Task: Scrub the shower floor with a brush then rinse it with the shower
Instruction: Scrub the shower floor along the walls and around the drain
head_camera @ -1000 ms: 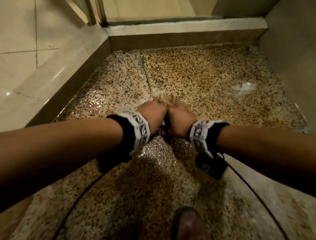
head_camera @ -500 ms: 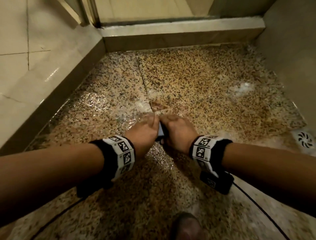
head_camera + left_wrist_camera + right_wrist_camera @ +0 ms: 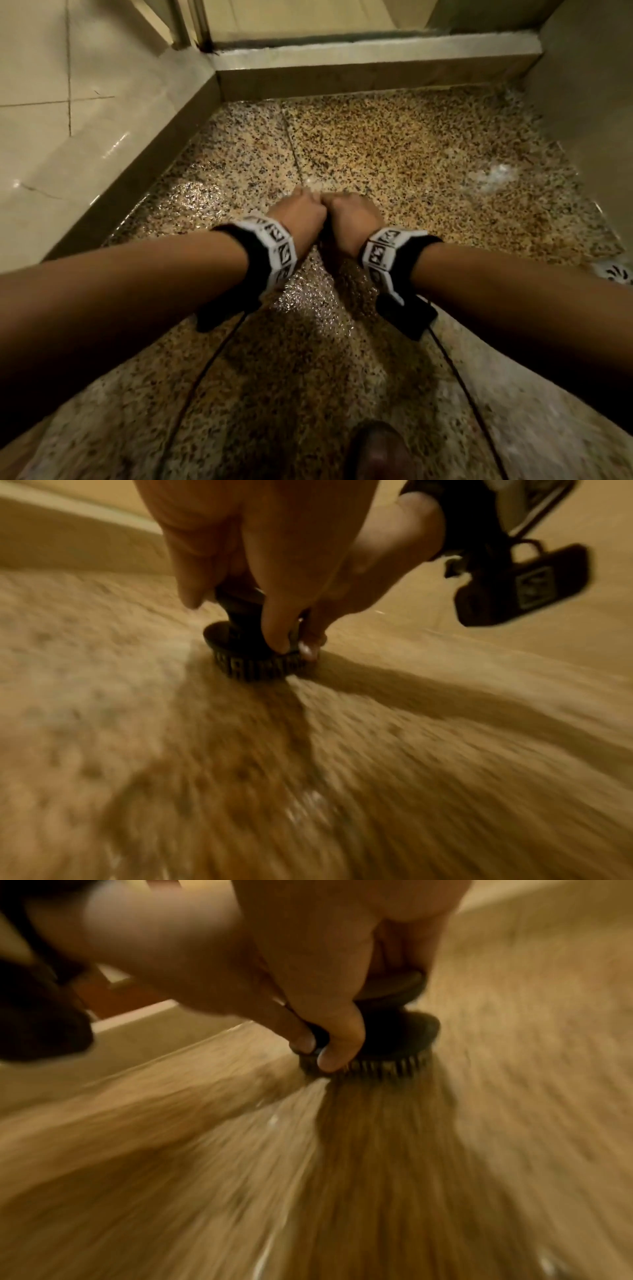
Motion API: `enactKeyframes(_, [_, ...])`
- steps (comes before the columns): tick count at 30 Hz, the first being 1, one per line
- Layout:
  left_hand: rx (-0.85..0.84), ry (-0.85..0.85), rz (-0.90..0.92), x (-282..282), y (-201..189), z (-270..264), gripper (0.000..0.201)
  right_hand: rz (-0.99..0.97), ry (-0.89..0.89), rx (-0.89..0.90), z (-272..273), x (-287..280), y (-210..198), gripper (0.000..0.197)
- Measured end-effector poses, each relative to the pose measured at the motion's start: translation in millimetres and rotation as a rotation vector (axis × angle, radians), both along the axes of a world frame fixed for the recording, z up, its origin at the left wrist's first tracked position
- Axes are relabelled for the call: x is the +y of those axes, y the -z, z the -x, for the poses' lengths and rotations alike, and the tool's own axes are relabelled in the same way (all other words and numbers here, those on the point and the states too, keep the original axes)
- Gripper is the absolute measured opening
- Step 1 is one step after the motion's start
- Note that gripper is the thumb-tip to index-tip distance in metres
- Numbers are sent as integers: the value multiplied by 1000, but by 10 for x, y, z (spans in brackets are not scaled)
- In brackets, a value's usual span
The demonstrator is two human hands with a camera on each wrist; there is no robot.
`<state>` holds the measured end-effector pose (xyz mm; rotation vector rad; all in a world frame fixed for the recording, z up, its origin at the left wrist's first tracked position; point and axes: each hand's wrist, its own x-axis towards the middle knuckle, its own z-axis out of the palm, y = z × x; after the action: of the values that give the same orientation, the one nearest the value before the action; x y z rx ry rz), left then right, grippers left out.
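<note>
On wet speckled stone floor, left hand and right hand both clutching round dark bristled brush.

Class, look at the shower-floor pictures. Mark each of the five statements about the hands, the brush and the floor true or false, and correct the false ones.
1. Both the left hand and the right hand hold the brush. True.
2. The brush is lifted clear of the shower floor. False: its bristles rest on the floor.
3. A white patch of foam lies on the floor to the right of the hands. True.
4. The drain sits in the far left corner. False: it is at the right edge of the floor, near the right forearm.
5. The brush is white. False: it is black.
</note>
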<state>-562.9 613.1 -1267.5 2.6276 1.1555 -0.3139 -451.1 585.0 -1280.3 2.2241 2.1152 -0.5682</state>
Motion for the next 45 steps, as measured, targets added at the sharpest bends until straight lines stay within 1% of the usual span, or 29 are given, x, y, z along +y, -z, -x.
enactKeyframes(1, [-22,2,13,76,-45,-37,33,-8,36,2,10,53,13,16])
enactKeyframes(2, [-5,6,50,72,-82,-39,23,-7,55,24,18,26,19,17])
enactKeyframes(3, [-35,-12,103,11,-72,-15,19,-3,31,35,3,-93,17,19])
enactKeyframes(5, [-68,-18,209,-152,-9,81,26,35,-111,11,-39,-398,-14,26])
enactKeyframes(7, [-28,20,246,-234,46,147,37,82,-208,-37,-105,-528,-26,37])
enactKeyframes(8, [-45,21,249,-204,43,130,37,71,-210,-38,-114,-476,-48,38])
enactKeyframes(10, [-93,-1,220,-15,-8,43,29,16,-162,-38,-115,-264,-59,34])
enactKeyframes(12, [-69,-7,148,139,-20,-47,27,-12,-80,-52,-109,-112,-43,25])
enactKeyframes(13, [-52,3,140,160,19,-51,25,-6,-37,-35,-89,-129,-34,23])
enactKeyframes(15, [-62,16,187,-14,73,7,23,22,-15,0,-63,-380,-4,29])
enactKeyframes(16, [-60,44,191,-153,88,59,27,23,-48,-14,-54,-539,-6,34])
enactKeyframes(17, [-16,89,181,-291,102,95,33,31,-84,-21,-57,-671,-9,42])
enactKeyframes(18, [-10,112,174,-356,139,125,37,38,-105,-16,-80,-709,-11,47])
enactKeyframes(19, [-33,113,156,-311,122,116,34,37,-115,-3,-107,-639,-10,46])
enactKeyframes(20, [-84,95,147,-217,74,92,26,27,-113,15,-105,-513,-36,38])
enactKeyframes(21, [-103,60,145,-89,50,49,19,9,-87,3,-95,-360,-58,26])
enactKeyframes(22, [-88,32,128,67,2,-20,14,-9,-43,-28,-89,-202,-76,15])
enactKeyframes(23, [-59,24,110,191,-30,-77,11,-20,-9,-57,-96,-80,-78,14])
enactKeyframes(25, [-6,23,124,221,-89,-106,12,33,16,-45,-98,-45,-31,18])
enactKeyframes(28, [-10,52,193,-90,-85,8,8,57,-88,20,-109,-401,-12,27])
enactKeyframes(30, [21,78,206,-230,-23,115,18,93,-159,-10,-144,-474,-17,27])
enactKeyframes(33, [-18,8,146,23,-75,17,25,92,-159,-41,-126,-111,-117,20])
enactKeyframes(36, [25,1,101,278,-127,-114,28,84,-115,-83,-117,187,-155,27])
enactKeyframes(38, [-4,-13,181,138,-88,-54,25,114,-94,-71,-96,-30,-104,25])
enactKeyframes(39, [-8,17,201,-13,-38,29,22,107,-128,-76,-75,-233,-95,25])
enactKeyframes(41, [43,107,259,-353,49,202,28,128,-236,-74,-46,-642,-74,32])
enactKeyframes(42, [44,130,291,-453,103,247,31,144,-273,-74,-54,-720,-72,35])
enactKeyframes(44, [-8,84,273,-370,77,219,29,131,-278,-80,-41,-546,-124,29])
enactKeyframes(45, [-23,41,236,-243,48,162,25,126,-235,-90,-21,-402,-142,22])
